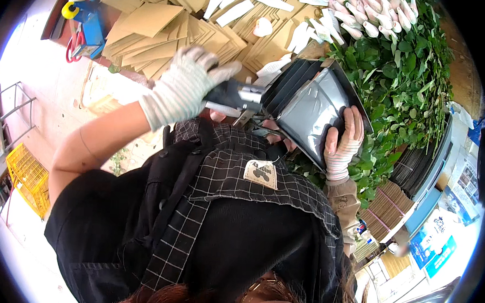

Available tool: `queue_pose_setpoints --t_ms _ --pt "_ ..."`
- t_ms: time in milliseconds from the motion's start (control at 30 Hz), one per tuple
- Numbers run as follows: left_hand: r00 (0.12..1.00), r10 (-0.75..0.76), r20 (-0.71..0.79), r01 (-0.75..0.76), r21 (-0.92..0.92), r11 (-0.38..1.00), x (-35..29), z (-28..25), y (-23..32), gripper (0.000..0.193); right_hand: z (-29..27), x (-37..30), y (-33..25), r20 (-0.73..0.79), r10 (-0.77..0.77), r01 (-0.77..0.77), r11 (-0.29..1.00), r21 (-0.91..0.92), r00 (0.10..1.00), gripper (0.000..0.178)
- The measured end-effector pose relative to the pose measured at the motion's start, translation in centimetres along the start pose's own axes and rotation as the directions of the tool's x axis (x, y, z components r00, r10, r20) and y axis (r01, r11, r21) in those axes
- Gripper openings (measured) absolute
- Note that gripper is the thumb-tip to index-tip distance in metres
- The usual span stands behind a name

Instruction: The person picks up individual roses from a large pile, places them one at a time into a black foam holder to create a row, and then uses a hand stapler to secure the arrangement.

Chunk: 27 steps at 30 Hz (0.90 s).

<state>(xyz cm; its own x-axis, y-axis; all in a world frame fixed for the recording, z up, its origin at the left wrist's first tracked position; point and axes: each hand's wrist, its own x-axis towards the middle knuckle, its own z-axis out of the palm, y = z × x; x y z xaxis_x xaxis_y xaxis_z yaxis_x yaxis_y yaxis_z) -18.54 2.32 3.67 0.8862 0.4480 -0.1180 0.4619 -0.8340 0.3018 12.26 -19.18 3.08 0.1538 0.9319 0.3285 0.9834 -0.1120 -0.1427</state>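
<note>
My left hand [183,86], in a pale striped glove, is closed on a black hand stapler [239,95] with a silver metal head. The stapler's head meets the left edge of a bundle of black folded card [288,88]. A shiny grey plastic-like sheet [314,114] covers the face of that bundle. My right hand [343,142], gloved with bare fingertips, grips the bundle at its lower right side, thumb on the shiny face. Some pinkish flower heads [273,132] show partly beneath the bundle; the rest of them is hidden.
Brown cardboard pieces [150,34] lie piled at the far left, near a blue tape dispenser [93,31] and red scissors [74,46]. Pink-white netted flower buds [367,13] and leafy stems [402,88] fill the far right. A yellow crate [27,177] stands at left.
</note>
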Motion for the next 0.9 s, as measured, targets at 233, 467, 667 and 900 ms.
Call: queue_pose_setpoints --t_ms 233,467,667,900 --pt "0.995 0.077 0.064 -0.074 -0.051 0.996 -0.7 3.1 2.2 0.091 -0.1 -0.1 0.0 -0.017 -0.025 0.026 0.999 0.027 1.000 0.045" --pt "0.956 0.258 0.137 -0.262 0.012 0.965 3.2 3.3 0.9 0.060 -0.8 -0.2 -0.2 0.049 0.032 -0.034 0.999 0.037 0.998 0.046" --pt "0.898 0.440 -0.014 -0.437 0.090 0.895 4.5 2.6 0.5 0.045 -5.7 -2.7 -1.3 0.136 0.135 -0.130 0.990 -0.047 0.981 0.098" --pt "0.988 0.066 -0.140 -0.104 -0.292 0.951 1.2 -1.2 2.0 0.068 -10.0 -7.2 3.7 -0.389 0.311 -0.383 0.916 -0.119 0.867 0.090"
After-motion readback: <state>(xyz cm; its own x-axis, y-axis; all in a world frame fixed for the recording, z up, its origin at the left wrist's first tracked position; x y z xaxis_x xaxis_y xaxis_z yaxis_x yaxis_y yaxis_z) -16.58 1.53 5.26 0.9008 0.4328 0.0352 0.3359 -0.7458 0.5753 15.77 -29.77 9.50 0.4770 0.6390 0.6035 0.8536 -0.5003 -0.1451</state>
